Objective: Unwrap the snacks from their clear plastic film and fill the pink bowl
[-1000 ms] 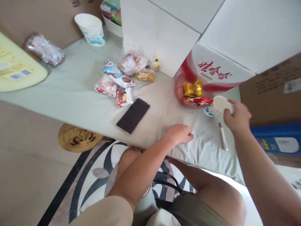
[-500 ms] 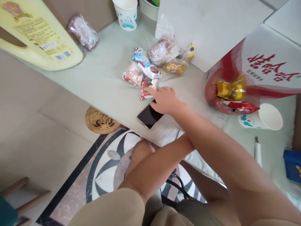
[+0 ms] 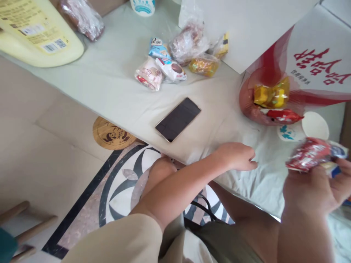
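Observation:
My right hand is at the lower right, fingers closed round a red and white snack packet lifted above the table. My left hand rests on the wrinkled pale cloth at the table's near edge, fingers loosely curled with nothing in them. A dark phone lies face up left of that hand. Beyond it sits a small heap of wrapped snacks. A paper cup lies on its side just behind the held packet.
A red mesh bag of sweets leans against a white carton with red characters. A large yellow bottle lies at the far left, a wrapped bun and an upright cup behind. A panda coaster sits on the floor.
My right hand took a red packet from the snack heap by the phone and drew it back to the right, above the table. My left hand came back into view at the table edge.

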{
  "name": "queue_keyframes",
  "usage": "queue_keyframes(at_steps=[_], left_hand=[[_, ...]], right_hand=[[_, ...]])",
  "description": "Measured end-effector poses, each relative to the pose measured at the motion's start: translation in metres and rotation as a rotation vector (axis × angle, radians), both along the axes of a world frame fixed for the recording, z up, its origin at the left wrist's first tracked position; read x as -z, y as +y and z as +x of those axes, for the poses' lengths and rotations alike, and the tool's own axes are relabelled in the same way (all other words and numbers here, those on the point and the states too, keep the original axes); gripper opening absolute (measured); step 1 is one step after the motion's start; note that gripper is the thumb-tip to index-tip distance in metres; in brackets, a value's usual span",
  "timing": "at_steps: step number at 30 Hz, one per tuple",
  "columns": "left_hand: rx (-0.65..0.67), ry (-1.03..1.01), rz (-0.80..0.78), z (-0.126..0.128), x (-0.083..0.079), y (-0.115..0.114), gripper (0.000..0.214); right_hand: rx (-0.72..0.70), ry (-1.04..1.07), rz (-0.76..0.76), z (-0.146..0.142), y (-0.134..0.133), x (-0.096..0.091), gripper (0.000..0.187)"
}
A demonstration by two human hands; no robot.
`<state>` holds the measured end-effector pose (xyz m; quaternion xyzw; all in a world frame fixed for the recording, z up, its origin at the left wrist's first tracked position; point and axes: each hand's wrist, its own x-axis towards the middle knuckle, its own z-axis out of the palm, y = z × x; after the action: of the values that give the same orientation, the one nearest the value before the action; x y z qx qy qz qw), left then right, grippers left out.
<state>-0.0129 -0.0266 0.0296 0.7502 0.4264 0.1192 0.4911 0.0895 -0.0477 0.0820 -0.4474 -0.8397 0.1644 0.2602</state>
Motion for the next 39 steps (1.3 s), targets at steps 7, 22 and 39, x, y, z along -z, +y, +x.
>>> queue_keyframes(at_steps=[7,22,39], left_hand=[[-0.276,-0.231,0.264,0.056,0.013,0.001,0.031],[-0.641,-0.667,-0.091,0.094,0.059,0.034,0.063],[-0.588,-0.328,0.166,0.086,0.052,0.043,0.081]], right_hand=[[0.58,0.344,0.092,0.108,0.004,0.047,0.044],[0.785,0.181,0.058,0.215,0.01,0.088,0.028],[0.484,0.281,-0.069,0.204,0.01,0.082,0.034]])
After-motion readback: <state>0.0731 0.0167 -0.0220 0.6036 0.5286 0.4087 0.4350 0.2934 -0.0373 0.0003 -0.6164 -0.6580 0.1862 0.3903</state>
